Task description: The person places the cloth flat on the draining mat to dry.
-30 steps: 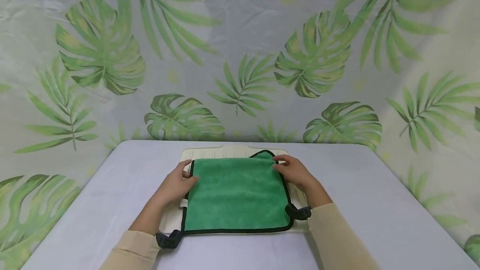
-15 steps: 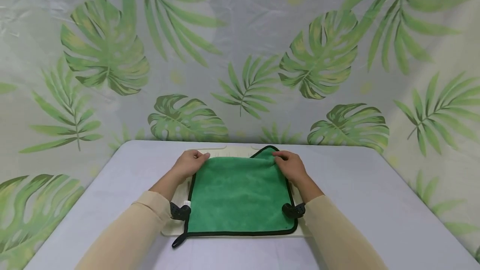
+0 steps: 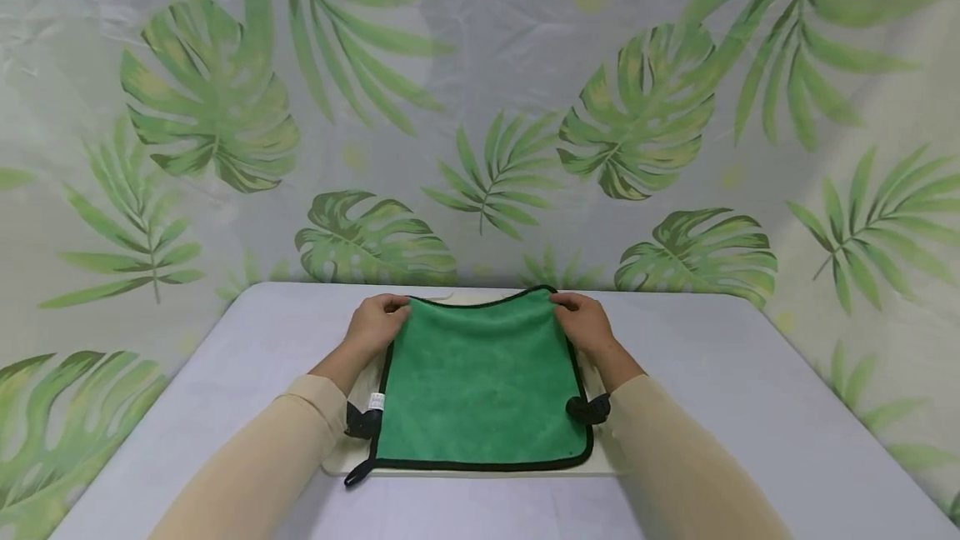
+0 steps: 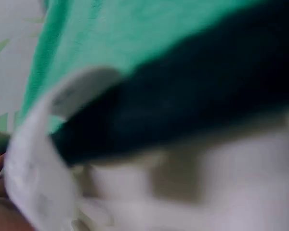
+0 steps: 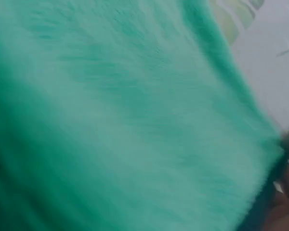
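Note:
A green cloth (image 3: 483, 390) with black edging is spread over a cream board (image 3: 609, 463), its far edge sagging between two raised corners. My left hand (image 3: 372, 325) pinches the far left corner, and my right hand (image 3: 587, 327) pinches the far right one. A white tag (image 3: 377, 401) sticks out at the cloth's left edge; a black loop (image 3: 358, 473) hangs from its near left corner. In the left wrist view the white tag (image 4: 36, 163) and black edging (image 4: 183, 91) cover much of the picture. Green pile (image 5: 125, 115) fills most of the right wrist view.
The board lies on a table with a white cover (image 3: 690, 373). Behind the table's far edge hangs a leaf-patterned curtain (image 3: 510, 40). A black wrist strap (image 3: 588, 409) overlaps the cloth's right edge in the head view.
My left hand has moved forward from the left edge and taken the far left corner. The cloth's far edge, folded under earlier, is now opened out and raised.

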`<state>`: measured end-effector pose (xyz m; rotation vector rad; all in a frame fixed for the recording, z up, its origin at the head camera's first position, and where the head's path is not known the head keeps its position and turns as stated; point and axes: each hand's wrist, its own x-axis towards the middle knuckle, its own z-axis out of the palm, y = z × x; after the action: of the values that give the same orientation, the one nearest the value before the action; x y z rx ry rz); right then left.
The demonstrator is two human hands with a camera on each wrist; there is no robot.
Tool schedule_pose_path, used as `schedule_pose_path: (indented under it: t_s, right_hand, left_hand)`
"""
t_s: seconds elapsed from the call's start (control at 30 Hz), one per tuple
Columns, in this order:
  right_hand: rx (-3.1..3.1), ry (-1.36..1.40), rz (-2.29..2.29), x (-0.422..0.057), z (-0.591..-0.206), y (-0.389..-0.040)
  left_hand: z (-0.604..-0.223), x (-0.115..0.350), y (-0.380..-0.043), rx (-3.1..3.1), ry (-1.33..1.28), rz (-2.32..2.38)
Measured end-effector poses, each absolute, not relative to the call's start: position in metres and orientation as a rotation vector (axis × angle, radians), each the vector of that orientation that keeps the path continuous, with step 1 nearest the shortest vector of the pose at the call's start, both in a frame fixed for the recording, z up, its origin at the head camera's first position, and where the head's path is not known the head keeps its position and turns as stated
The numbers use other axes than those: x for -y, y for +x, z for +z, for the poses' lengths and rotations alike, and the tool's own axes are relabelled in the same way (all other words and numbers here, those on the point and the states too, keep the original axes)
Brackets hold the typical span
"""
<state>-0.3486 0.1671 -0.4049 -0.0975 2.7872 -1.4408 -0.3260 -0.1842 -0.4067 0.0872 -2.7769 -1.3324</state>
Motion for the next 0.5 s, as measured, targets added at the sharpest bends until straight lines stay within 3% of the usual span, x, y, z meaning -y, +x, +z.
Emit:
schedule_pose_path:
  t_s: [0.17, 0.5]
  right_hand:
    - [-2.819, 0.028, -1.447, -0.166, -0.409, -0.352]
    - [-2.845, 0.025, -1.391, -0.166, -0.409, -0.367]
  left_hand:
    - [-0.406, 0.189, -0.328, 2.789, 0.091, -1.284]
    - [-0.394, 0.178, -0.343, 2.991, -0.018, -1.24]
